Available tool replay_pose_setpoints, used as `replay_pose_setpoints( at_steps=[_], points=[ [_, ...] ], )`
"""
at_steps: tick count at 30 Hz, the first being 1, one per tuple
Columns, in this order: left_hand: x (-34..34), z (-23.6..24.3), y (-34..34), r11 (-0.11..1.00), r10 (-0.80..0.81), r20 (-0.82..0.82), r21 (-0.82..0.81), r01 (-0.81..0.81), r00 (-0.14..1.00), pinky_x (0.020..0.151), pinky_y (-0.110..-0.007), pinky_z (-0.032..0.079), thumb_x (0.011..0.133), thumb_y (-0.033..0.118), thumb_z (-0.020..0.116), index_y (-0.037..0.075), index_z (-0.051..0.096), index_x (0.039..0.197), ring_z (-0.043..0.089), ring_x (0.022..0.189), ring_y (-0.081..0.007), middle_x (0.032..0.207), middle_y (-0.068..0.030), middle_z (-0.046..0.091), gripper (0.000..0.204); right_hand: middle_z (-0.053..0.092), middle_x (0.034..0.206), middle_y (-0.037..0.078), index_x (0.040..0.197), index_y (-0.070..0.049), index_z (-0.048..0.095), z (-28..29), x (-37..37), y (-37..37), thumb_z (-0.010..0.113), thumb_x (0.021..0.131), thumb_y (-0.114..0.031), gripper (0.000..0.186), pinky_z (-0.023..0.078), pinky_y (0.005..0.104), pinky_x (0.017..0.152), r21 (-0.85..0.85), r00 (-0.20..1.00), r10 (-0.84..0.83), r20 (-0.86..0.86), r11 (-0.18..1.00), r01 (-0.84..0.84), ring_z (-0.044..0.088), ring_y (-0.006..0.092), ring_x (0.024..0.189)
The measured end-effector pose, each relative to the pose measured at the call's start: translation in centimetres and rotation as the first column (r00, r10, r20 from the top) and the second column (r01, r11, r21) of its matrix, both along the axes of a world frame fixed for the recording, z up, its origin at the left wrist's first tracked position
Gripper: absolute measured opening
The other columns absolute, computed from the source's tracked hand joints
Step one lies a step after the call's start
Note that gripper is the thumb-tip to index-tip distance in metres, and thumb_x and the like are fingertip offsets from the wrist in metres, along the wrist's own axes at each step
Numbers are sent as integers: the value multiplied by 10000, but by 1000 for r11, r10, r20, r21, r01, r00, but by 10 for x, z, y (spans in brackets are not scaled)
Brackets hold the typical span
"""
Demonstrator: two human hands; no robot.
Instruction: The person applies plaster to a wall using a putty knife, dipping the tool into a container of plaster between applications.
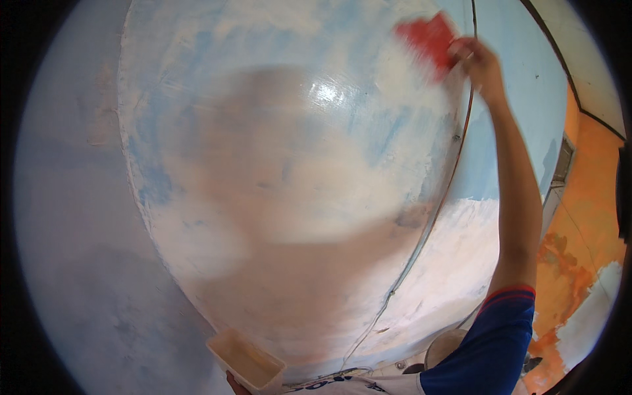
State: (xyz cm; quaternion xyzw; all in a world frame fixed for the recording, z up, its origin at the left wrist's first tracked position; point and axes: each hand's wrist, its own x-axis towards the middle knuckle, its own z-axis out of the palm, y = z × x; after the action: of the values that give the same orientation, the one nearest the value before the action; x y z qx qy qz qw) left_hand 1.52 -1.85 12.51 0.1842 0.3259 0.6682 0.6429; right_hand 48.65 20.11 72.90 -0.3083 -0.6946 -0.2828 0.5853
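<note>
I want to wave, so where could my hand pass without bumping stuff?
Likely in front of the patchy wall, above the pale tub, between the left seam and the cable. It's crowded at upper right, where the right hand holds a red tool near the cable, and at the bottom, where the left hand grips the tub.

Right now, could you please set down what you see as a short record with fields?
Right hand: raised at upper right, gripping a red scraper
Scraper: blurred; contact with the wall cannot be told
Left hand: mostly hidden, holding a cream rectangular tub at the lower edge
Tub: tilted, open top
Wall ahead: pale blue with whitish patches, a shadow across it
Cable: runs down the wall, passing near the right hand
Far right: orange wall with a whitish patch
Clothing: dark blue sleeve, red trim
</note>
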Motion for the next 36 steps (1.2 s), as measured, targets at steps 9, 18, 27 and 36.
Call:
replay_pose_setpoints(
  at_steps=[9,18,27,36],
  points=[
    [5,-5,-4,999,43,-21,-25,-43,999,988,-513,518,1006,686,340,161,465,1471,591,1217,-326,1364,-106,591,712,667,924,-11,1191,-73,650,-96,-32,-32,660,1002,-136,199,487,236,654,-344,927,360,-108,861,-375,582,70,779],
    [18,-6,3,999,33,-20,-19,-33,999,1026,-520,500,1000,700,317,168,439,1498,571,1260,-333,1411,-106,566,740,719,951,73,1150,-36,664,-36,35,-17,672,971,-129,202,525,303,691,11,996,-57,-73,998,58,650,125,749],
    [19,-16,1,998,58,4,-15,-57,998,1065,-527,481,994,715,294,174,413,1525,551,1303,-340,1457,-107,541,768,684,929,20,1100,-77,622,-133,-52,-50,647,992,-85,111,507,251,660,-268,938,273,213,940,-213,621,104,740],
    [15,-46,-12,995,102,75,-21,-101,992,1104,-533,462,988,730,271,180,387,1551,530,1346,-346,1504,-107,515,796,748,998,86,1258,-72,661,-18,-38,-6,588,1041,-206,265,534,294,775,320,989,-143,-27,937,144,666,141,828]
  ],
)
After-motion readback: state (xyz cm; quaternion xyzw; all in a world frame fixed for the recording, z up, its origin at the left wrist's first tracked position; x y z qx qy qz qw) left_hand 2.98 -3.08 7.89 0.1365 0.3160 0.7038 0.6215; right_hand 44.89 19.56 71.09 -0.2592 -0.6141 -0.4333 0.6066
